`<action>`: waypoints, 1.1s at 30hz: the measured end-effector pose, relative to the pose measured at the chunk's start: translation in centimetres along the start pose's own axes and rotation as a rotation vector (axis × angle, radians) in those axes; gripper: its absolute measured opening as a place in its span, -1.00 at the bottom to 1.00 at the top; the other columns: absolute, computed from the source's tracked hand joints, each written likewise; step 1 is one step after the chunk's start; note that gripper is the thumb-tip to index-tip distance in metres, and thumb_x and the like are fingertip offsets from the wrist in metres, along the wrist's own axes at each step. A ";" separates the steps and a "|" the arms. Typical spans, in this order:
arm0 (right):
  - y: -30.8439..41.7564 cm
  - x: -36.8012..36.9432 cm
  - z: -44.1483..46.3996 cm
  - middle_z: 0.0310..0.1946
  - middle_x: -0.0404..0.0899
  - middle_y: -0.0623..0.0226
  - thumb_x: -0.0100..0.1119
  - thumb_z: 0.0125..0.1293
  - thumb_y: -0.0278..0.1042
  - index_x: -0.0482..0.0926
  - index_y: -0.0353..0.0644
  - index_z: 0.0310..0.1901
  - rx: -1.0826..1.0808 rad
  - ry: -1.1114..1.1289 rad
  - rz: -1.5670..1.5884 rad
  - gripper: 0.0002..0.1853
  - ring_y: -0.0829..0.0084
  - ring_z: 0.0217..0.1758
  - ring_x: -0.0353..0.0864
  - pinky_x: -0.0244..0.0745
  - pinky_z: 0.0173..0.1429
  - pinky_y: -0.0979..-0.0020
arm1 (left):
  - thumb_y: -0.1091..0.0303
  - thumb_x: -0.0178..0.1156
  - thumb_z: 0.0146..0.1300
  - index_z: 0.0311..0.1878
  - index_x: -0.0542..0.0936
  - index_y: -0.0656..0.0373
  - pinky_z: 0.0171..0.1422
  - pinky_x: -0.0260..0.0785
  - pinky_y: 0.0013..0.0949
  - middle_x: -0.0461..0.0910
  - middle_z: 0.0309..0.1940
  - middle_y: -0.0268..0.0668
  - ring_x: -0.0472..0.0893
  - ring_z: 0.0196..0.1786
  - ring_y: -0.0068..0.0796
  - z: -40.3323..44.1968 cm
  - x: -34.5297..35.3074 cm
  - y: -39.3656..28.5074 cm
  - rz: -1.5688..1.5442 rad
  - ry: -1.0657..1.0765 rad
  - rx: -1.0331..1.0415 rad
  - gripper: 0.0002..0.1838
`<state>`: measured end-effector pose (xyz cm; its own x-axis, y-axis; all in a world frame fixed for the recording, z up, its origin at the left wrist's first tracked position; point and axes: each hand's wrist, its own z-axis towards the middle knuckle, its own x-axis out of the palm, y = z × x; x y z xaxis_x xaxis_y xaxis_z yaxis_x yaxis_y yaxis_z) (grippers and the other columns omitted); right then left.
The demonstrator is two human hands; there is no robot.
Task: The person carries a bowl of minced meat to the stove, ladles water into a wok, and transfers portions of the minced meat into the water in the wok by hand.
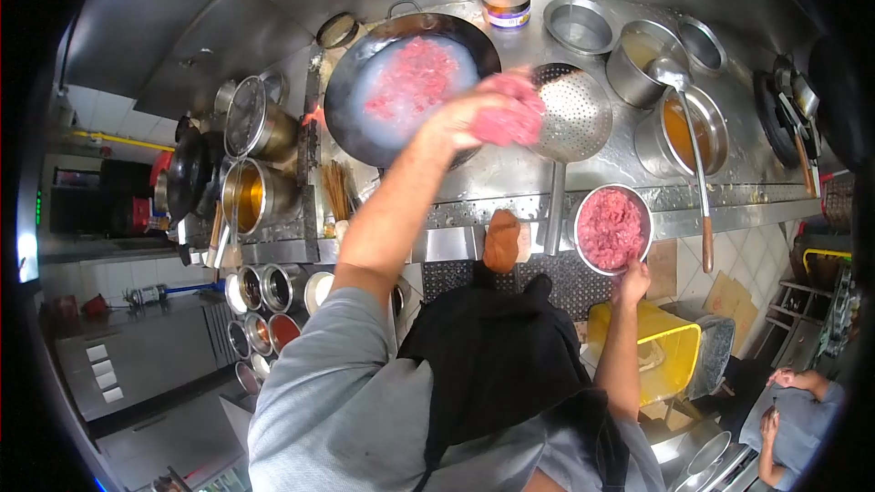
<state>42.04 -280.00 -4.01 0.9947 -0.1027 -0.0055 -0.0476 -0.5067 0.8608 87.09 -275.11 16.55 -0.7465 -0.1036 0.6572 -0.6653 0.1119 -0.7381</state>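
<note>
My left hand (462, 120) is closed around a clump of raw sliced meat (512, 111), slightly blurred, between the wok and the strainer. Below and left of it, the large dark wok (342, 105) holds cloudy liquid with pink meat pieces (412, 77) in it. My right hand (631, 281) grips the rim of a round metal bowl (649, 235) at the counter's front edge. Raw meat (611, 223) fills much of this bowl. A perforated strainer (572, 118) lies beside the clump, its handle pointing toward me.
Metal pots (720, 141) with liquid stand at the right, a long-handled ladle (693, 137) across them. A tin (505, 5) sits at the back. More pots (278, 196) and seasoning containers (283, 287) are at left. A yellow bin (670, 346) stands below; another person (793, 428) is at lower right.
</note>
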 end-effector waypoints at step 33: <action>-1.3 -0.8 0.3 -0.64 0.41 0.54 0.10 0.24 -0.45 0.56 -0.18 -0.43 -0.155 -0.106 -0.136 -0.89 0.64 -0.67 0.32 0.17 -0.61 0.49 | 0.26 0.18 0.26 -0.12 0.72 0.14 0.01 0.51 -0.23 0.70 -0.21 -0.03 0.71 -0.13 -0.17 -2.1 -22.9 -11.6 1.840 -0.792 0.219 -0.76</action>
<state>41.31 -279.50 -5.27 0.9754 -0.1365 -0.1731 0.1087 -0.3854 0.9163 111.90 -271.96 10.36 -0.1979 -0.3626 -0.9107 0.7989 0.4786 -0.3642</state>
